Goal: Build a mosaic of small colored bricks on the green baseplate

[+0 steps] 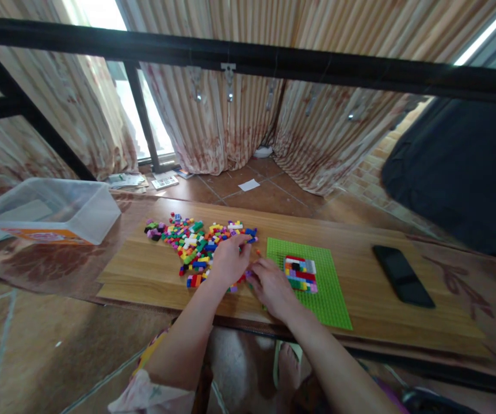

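Note:
A heap of small coloured bricks (pixel 191 241) lies on the wooden board (pixel 360 299). My left hand (pixel 228 260) rests on the heap's right edge, fingers curled down among the bricks; what they hold is hidden. My right hand (pixel 271 284) is just to its right, fingers bent at a few loose bricks beside the green baseplate (pixel 329 287). On that baseplate sits a small flat block of joined bricks (pixel 300 273) in white, red, blue, yellow and pink.
A clear plastic tub (pixel 53 210) stands at the left on a patterned cloth. A black phone (pixel 402 275) lies on the board's right part. A black metal rail (pixel 248 57) crosses overhead, with curtains and a tiled floor behind. My bare foot (pixel 289 368) shows below the board.

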### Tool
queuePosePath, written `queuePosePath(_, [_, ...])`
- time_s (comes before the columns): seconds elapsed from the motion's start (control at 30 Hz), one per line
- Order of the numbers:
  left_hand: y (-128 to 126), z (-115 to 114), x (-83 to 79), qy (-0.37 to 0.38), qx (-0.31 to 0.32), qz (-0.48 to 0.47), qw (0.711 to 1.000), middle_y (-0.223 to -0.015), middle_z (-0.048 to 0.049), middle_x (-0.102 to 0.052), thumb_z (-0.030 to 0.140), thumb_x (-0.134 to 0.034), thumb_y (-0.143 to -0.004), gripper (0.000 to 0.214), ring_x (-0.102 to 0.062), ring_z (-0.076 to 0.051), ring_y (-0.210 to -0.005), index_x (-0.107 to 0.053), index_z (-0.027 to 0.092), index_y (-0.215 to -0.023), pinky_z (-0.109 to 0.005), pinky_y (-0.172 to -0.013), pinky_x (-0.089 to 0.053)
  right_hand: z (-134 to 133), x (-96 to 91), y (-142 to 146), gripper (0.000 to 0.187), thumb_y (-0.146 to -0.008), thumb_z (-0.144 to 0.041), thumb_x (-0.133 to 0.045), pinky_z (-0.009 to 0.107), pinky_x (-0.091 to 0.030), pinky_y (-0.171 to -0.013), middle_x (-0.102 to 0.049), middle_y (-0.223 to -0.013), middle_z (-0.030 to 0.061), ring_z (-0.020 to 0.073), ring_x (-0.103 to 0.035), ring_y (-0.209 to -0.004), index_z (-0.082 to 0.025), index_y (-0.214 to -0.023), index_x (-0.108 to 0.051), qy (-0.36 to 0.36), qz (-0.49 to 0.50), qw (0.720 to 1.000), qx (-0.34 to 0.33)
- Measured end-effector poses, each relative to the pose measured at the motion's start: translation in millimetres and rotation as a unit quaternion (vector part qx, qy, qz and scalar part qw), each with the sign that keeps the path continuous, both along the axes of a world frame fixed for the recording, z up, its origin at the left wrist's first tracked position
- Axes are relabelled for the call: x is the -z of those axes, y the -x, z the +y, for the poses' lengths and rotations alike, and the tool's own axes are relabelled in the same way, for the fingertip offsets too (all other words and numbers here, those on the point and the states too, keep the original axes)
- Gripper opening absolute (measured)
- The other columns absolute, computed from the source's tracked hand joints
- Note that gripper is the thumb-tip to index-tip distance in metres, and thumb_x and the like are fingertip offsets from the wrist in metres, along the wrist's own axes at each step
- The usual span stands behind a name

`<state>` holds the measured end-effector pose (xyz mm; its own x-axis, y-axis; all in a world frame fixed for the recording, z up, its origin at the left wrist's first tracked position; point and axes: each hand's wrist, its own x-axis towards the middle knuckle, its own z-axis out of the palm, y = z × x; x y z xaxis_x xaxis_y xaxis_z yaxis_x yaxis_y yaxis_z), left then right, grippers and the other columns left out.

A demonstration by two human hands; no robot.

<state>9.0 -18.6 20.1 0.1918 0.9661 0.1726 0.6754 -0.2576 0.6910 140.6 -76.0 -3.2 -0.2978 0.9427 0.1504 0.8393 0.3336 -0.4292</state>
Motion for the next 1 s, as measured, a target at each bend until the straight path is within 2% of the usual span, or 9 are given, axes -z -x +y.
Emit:
queuePosePath(0.13, [0, -1, -0.6, 0.006, 0.013, 0.005, 1.0, -0.097, -0.0061, -0.074, 0.019, -0.052, -0.086, 0.027, -0.067, -0.018, -0.085, -0.07, 0.018, -0.106, -0.031, -0.085, -0.052, 4, 0.4, 5, 0.013, -0.086, -0.014, -0.057, 0.032, -0.045, -0.087, -0.063, -0.096, 0.0088, 0.0216, -0.056, -0.094, -0.015, -0.093, -0.067, 0.007, -0.027, 1.0, -0.004])
queuePosePath(0.27, [-1, -2, -0.2, 0.008, 0.016, -0.001, 1.0, -0.1, -0.0057, -0.073, 0.019, -0.051, -0.086, 0.027, -0.067, -0.017, -0.085, -0.069, 0.018, -0.106, -0.03, -0.085, -0.052, 5, -4.3, 0, 0.012, -0.088, -0.016, -0.055, 0.032, -0.045, -0.086, -0.064, -0.093, 0.008, 0.0213, -0.056, -0.093, -0.016, -0.09, -0.067, -0.018, -0.017, 1.0, -0.006])
queuePosePath(0.4, [-5, -5, 1.8, 0.006, 0.029, -0.003, 1.0, -0.101, -0.0061, -0.073, 0.02, -0.05, -0.087, 0.028, -0.067, -0.017, -0.082, -0.068, 0.018, -0.108, -0.029, -0.082, -0.052, 4, -14.9, -28, 0.017, -0.09, -0.019, -0.052, 0.035, -0.044, -0.087, -0.066, -0.099, 0.0073, 0.0212, -0.056, -0.095, -0.02, -0.098, -0.067, -0.064, 0.031, 0.996, 0.045])
queuePosePath(0.5, [-15, -13, 4.4, 0.018, 0.07, 0.01, 0.997, -0.093, -0.0052, -0.074, 0.019, -0.048, -0.087, 0.028, -0.067, -0.016, -0.076, -0.069, 0.018, -0.105, -0.028, -0.076, -0.052, 2, -19.4, -55, 0.016, -0.089, -0.024, -0.052, 0.036, -0.044, -0.086, -0.068, -0.096, 0.0057, 0.0213, -0.058, -0.093, -0.022, -0.095, -0.067, -0.068, 0.052, 0.992, 0.094])
queuePosePath(0.57, [-25, -20, 6.7, 0.027, 0.107, 0.019, 0.994, -0.09, -0.0045, -0.074, 0.018, -0.047, -0.086, 0.029, -0.066, -0.016, -0.076, -0.07, 0.018, -0.103, -0.027, -0.076, -0.052, 1, -18.9, -70, 0.016, -0.089, -0.025, -0.052, 0.037, -0.043, -0.085, -0.068, -0.093, 0.0054, 0.0216, -0.057, -0.092, -0.021, -0.092, -0.067, -0.059, 0.042, 0.992, 0.104])
queuePosePath(0.7, [-44, -32, 11.5, 0.041, 0.133, 0.033, 0.99, -0.098, -0.0055, -0.073, 0.018, -0.049, -0.084, 0.031, -0.067, -0.018, -0.085, -0.069, 0.019, -0.108, -0.028, -0.081, -0.051, 0, -12.8, -86, 0.016, -0.088, -0.025, -0.052, 0.038, -0.042, -0.085, -0.068, -0.092, 0.0057, 0.0224, -0.056, -0.092, -0.021, -0.09, -0.067, -0.05, 0.021, 0.993, 0.103])
queuePosePath(1.0, [-58, -38, 17.6, 0.042, 0.168, 0.081, 0.982, -0.098, -0.0069, -0.071, 0.02, -0.046, -0.086, 0.031, -0.065, -0.02, -0.09, -0.066, 0.02, -0.109, -0.031, -0.083, -0.051, 0, -4.2, -89, 0.017, -0.087, -0.028, -0.055, 0.038, -0.042, -0.086, -0.065, -0.097, 0.0067, 0.023, -0.054, -0.096, -0.022, -0.091, -0.071, -0.067, 0.013, 0.992, 0.105])
